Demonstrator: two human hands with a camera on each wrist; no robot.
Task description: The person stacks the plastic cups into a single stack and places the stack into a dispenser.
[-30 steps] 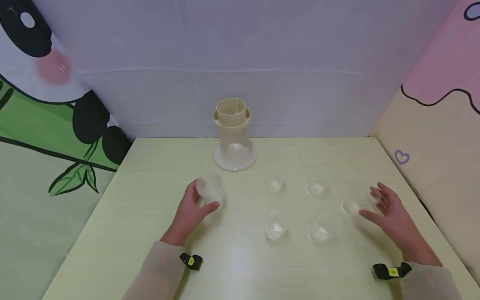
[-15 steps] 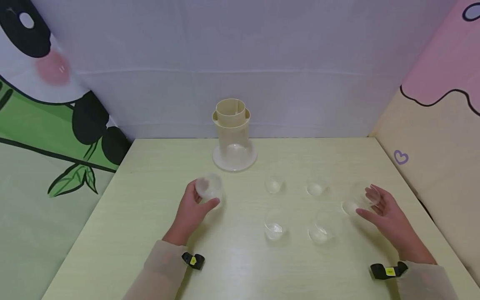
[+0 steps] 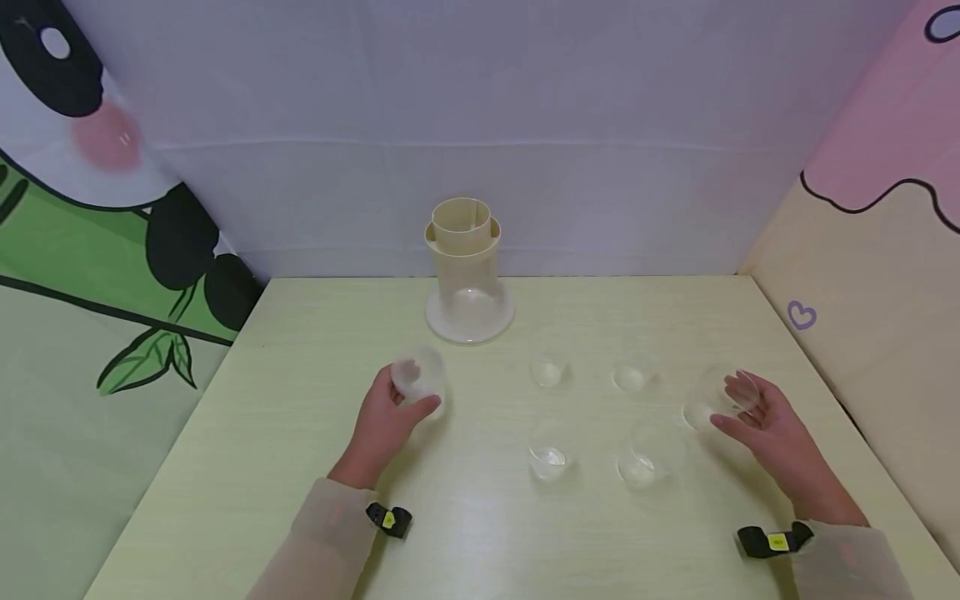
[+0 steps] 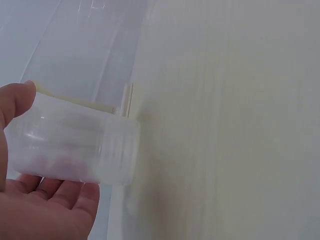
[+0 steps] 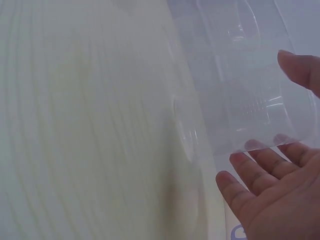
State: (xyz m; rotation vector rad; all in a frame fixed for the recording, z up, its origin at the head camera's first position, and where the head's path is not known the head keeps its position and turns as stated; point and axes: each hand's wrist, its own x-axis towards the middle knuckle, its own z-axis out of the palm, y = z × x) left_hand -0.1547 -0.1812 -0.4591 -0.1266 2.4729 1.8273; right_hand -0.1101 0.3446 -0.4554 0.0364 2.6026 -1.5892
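Where two vessels are held apart above or upon the worktop (image 3: 465,533), the translucent jar (image 3: 420,373) is pinched between thumb and fingers of the left hand (image 3: 381,421), left of the middle; the clear cup (image 3: 708,404) is pinched likewise by the right hand (image 3: 776,433), nearer the right edge; in each case the thumb is set on one side and the fingers are curved along the other, presumably so that a smooth, light wall is steadied without being crushed.

The jar is carried with its long axis roughly upright, its ribbed end directed down at the worktop, by which an inverted pose is suggested; the cup's axis is also near vertical, though which end is the mouth cannot be told through the clear wall; whether the worktop is touched by the jar cannot be told either.

Four smaller-looking vessels (image 3: 550,458) are set between the hands in two rows, parallel to the far edge, perhaps spaced for single reach; the cream cylinder (image 3: 467,271) is stood upright near the far edge, its steadiness probably owed to the broad round base (image 3: 470,327).
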